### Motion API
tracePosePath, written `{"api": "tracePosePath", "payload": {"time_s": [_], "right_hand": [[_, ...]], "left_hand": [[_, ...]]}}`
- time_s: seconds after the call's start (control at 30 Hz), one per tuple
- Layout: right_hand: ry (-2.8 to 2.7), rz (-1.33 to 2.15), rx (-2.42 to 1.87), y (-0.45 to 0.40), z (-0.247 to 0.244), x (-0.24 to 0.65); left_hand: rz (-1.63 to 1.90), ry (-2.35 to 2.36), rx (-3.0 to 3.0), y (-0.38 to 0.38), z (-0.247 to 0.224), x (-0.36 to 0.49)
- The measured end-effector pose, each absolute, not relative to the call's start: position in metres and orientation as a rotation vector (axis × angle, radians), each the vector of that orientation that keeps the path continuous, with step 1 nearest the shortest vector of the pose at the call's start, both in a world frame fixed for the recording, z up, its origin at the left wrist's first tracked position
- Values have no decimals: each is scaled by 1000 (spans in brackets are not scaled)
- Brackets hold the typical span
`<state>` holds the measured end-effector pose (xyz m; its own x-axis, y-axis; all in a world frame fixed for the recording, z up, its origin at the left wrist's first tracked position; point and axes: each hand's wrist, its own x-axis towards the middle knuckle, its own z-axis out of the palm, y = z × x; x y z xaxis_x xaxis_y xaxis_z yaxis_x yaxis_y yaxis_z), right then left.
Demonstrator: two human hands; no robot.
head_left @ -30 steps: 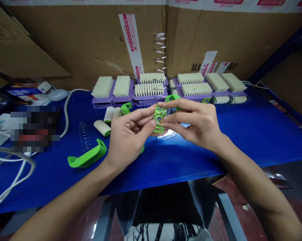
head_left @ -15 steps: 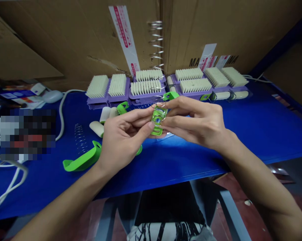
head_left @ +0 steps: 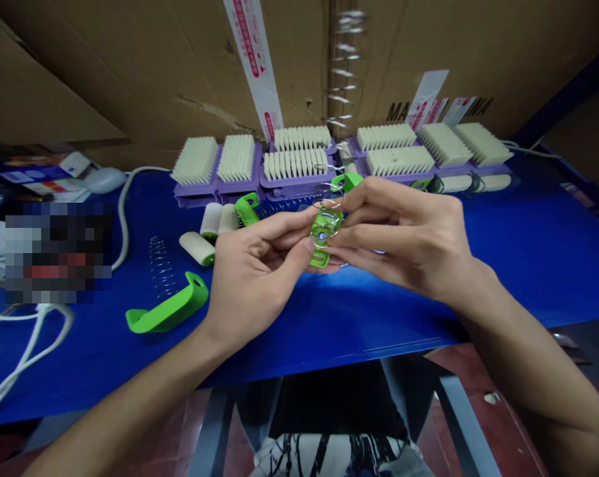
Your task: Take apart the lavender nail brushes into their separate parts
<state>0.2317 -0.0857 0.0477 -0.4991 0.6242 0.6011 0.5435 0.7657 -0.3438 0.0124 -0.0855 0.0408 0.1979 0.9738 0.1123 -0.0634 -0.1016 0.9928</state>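
My left hand (head_left: pixel 260 275) grips a small green plastic part (head_left: pixel 320 258) between thumb and fingers, near the middle of the view. A thin metal spring (head_left: pixel 346 86) rises from that part, its loose coils standing up in front of the cardboard. My right hand (head_left: pixel 409 242) pinches the spring's lower coils against the green part. Left of my left hand, a green bracket (head_left: pixel 170 310) lies on the blue table, with another spring (head_left: pixel 161 268) behind it. White rollers (head_left: pixel 197 248) with green ends lie just beyond my left fingers.
Purple-based brushes with cream bristles (head_left: pixel 299 163) line the back of the blue table (head_left: pixel 329 324), against cardboard (head_left: pixel 155 79). White cables (head_left: pixel 122 225), a mouse (head_left: pixel 105 179) and a blurred patch are at the left. A chair frame (head_left: pixel 466 424) shows below.
Both hands, the green part and the spring appear slightly farther right. The spring's coils stand higher in the view, while the whole scene has shifted a little.
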Motion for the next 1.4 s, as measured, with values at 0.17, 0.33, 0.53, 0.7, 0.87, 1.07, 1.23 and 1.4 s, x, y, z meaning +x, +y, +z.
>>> {"api": "tracePosePath", "payload": {"time_s": [0.17,0.33,0.53,0.7,0.87,1.07,1.23,1.4], "right_hand": [[-2164,19,-771,-79,42,226],[-2125,-13,-757,-74,37,225],[-2157,19,-688,-72,43,235],[-2154,66,-668,-70,46,236],[-2099,187,-687,-67,45,232],[-2066,255,-747,-71,45,227],[-1876,655,-843,-72,48,224],[-1700,1123,-861,-66,44,221]], "left_hand": [[1234,963,1314,-85,36,11],[1271,945,1276,-85,32,11],[1175,930,1271,-89,40,11],[1172,924,1330,-91,45,10],[1231,927,1456,-86,39,10],[1283,958,1511,-83,36,10],[1235,974,1551,-84,37,11],[1174,956,1413,-79,33,10]]}}
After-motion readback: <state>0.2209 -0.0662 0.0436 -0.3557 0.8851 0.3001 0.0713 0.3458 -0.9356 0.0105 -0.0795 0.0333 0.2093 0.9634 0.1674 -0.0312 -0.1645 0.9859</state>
